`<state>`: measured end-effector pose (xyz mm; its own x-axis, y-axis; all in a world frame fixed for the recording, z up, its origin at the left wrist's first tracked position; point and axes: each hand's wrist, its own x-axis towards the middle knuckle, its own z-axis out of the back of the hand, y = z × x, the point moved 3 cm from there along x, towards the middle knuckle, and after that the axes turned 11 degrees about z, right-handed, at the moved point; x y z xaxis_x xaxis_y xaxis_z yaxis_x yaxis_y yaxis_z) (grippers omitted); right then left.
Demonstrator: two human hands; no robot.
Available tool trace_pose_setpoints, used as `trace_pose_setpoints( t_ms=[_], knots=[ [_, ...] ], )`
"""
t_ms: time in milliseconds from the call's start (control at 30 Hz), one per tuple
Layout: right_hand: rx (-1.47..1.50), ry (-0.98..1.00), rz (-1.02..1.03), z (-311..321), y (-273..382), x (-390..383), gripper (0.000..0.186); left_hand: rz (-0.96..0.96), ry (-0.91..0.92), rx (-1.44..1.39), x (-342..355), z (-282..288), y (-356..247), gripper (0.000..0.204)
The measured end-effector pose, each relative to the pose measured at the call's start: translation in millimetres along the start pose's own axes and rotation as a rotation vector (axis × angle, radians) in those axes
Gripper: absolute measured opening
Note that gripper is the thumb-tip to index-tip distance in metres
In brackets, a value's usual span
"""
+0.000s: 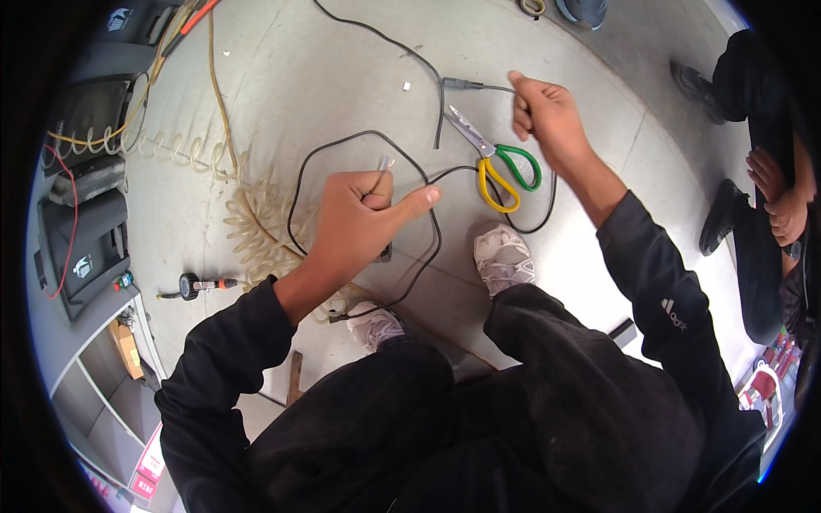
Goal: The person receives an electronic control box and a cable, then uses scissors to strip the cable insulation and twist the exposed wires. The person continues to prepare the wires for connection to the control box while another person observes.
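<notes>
My left hand [355, 218] is closed like a fist with the thumb stretched to the right. Out of its curled fingers stick thin stripped wire ends [387, 162] of a cable. At the upper right, my right hand [552, 124] pinches a thin dark cable [499, 87] just behind its dark plug connector [463, 84]. Between the hands, scissors [484, 150] with one green and one yellow handle lie on the floor, blades parted slightly. Black cable [299, 184] loops on the floor around and under my left hand. Another black cable [400, 44] runs past the connector.
A clear coiled hose [265, 205] and a yellowish cord [215, 94] lie on the left, near a round gauge [189, 285]. Black cases [85, 248] and a grey shelf [94, 376] line the left side. Another person [761, 171] is at the right. My shoes [503, 256] stand below the scissors.
</notes>
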<state>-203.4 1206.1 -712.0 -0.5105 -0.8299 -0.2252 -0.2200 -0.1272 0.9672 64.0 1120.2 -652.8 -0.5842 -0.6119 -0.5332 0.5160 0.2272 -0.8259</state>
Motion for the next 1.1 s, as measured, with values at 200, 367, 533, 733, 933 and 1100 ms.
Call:
trace_pose_setpoints(
  t_ms=[200,367,533,733,933,1100],
  knots=[
    [-0.322,-0.259,-0.214,59,-47,-11,0.042,-0.014,0.205,-0.136,-11,0,-5,0.043],
    [-0.874,-0.072,-0.228,66,-61,-39,0.041,0.060,0.330,-0.101,-6,-1,-22,0.013],
    [-1.275,0.283,0.110,27,-83,-77,0.040,0.068,0.208,0.006,4,-5,1,0.022],
    [-1.320,0.217,0.127,22,-89,-79,0.053,0.065,0.186,-0.046,18,-3,40,0.025],
    [-1.193,0.304,0.032,41,-106,-65,0.052,0.270,0.082,0.020,15,2,47,0.029],
    [-0.920,0.184,-0.059,44,-108,-71,0.050,0.217,0.134,-0.033,11,0,55,0.015]
  ],
)
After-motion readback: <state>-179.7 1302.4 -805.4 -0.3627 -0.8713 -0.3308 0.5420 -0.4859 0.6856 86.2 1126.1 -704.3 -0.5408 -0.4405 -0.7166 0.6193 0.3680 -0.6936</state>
